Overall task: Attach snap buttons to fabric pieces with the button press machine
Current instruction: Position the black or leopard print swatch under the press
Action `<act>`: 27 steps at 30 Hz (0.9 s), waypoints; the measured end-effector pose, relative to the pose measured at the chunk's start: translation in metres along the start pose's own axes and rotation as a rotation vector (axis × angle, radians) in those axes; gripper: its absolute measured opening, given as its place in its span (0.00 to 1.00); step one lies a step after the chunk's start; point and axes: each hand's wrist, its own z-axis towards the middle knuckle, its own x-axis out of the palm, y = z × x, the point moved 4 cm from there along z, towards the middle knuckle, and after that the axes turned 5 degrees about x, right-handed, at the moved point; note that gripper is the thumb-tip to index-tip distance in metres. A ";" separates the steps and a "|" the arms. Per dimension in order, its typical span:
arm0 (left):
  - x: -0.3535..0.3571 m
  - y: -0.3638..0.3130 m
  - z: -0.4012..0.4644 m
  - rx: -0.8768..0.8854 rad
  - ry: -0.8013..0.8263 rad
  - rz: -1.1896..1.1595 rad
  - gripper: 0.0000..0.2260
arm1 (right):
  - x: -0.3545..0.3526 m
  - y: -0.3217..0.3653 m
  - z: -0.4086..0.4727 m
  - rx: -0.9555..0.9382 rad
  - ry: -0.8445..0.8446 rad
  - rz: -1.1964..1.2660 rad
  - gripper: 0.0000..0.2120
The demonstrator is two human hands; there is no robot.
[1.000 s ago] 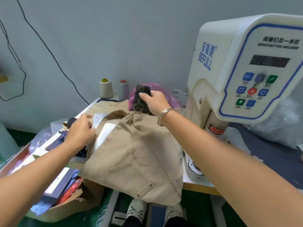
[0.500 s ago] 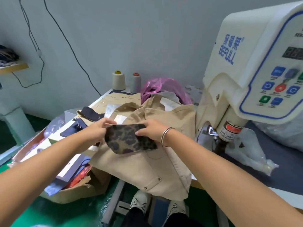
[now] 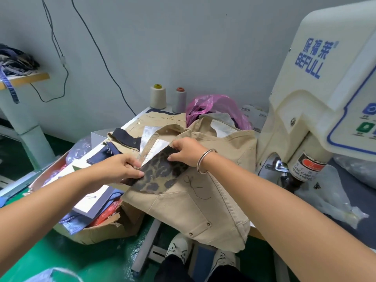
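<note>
A dark leopard-print fabric piece [image 3: 160, 176] lies tilted on a pile of tan garments [image 3: 193, 204] at the table's front. My left hand [image 3: 124, 166] pinches its lower left edge. My right hand [image 3: 188, 151], with a metal bangle on the wrist, pinches its upper right end. The cream button press machine [image 3: 317, 94] stands at the right, its press head [image 3: 305, 169] just right of the tan pile. A loose black thread lies on the tan cloth beside the piece.
Two thread cones [image 3: 158, 96] and a pink plastic bag [image 3: 211, 106] stand at the back. Navy fabric pieces [image 3: 124, 137] lie left of the pile. A cardboard box [image 3: 101, 228] of scraps sits on the green floor. Clear plastic bags [image 3: 329, 198] lie under the machine.
Both hands have turned the leopard-print piece so it slants from lower left to upper right. The view has swung a little to the left.
</note>
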 end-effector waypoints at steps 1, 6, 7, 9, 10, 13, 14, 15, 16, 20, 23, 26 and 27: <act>0.000 0.002 -0.003 -0.032 0.042 0.024 0.09 | 0.000 0.001 0.005 -0.023 -0.019 -0.068 0.10; 0.000 0.009 -0.009 -0.099 0.165 0.095 0.11 | 0.000 -0.003 0.020 -0.092 -0.096 -0.345 0.14; 0.000 0.011 -0.010 -0.108 0.182 0.109 0.12 | 0.000 -0.004 0.021 -0.097 -0.087 -0.382 0.14; 0.002 0.012 -0.012 -0.119 0.217 0.128 0.12 | -0.002 -0.006 0.022 -0.115 -0.061 -0.474 0.12; 0.003 0.013 -0.012 -0.116 0.227 0.118 0.11 | -0.004 -0.006 0.022 -0.129 -0.051 -0.516 0.11; 0.000 0.010 -0.016 -0.109 0.258 0.055 0.12 | -0.011 -0.008 0.020 -0.146 -0.023 -0.574 0.09; -0.001 0.007 -0.017 -0.104 0.277 0.035 0.13 | -0.014 -0.009 0.019 -0.151 -0.023 -0.570 0.08; -0.001 0.005 -0.018 -0.094 0.291 0.010 0.14 | -0.016 -0.010 0.018 -0.156 -0.028 -0.553 0.06; -0.001 0.003 -0.017 -0.087 0.284 -0.022 0.14 | -0.018 -0.011 0.017 -0.154 -0.028 -0.529 0.05; -0.005 0.001 -0.013 -0.081 0.174 0.034 0.11 | -0.021 -0.011 0.016 -0.130 -0.019 -0.459 0.04; -0.001 0.005 -0.019 -0.104 0.255 0.088 0.11 | -0.020 -0.007 0.021 -0.102 -0.027 -0.292 0.05; 0.004 0.010 -0.022 -0.118 0.254 0.102 0.10 | -0.014 -0.004 0.026 -0.060 -0.048 -0.294 0.06; 0.006 0.011 -0.021 -0.116 0.232 0.084 0.10 | -0.011 -0.004 0.027 -0.058 -0.064 -0.332 0.05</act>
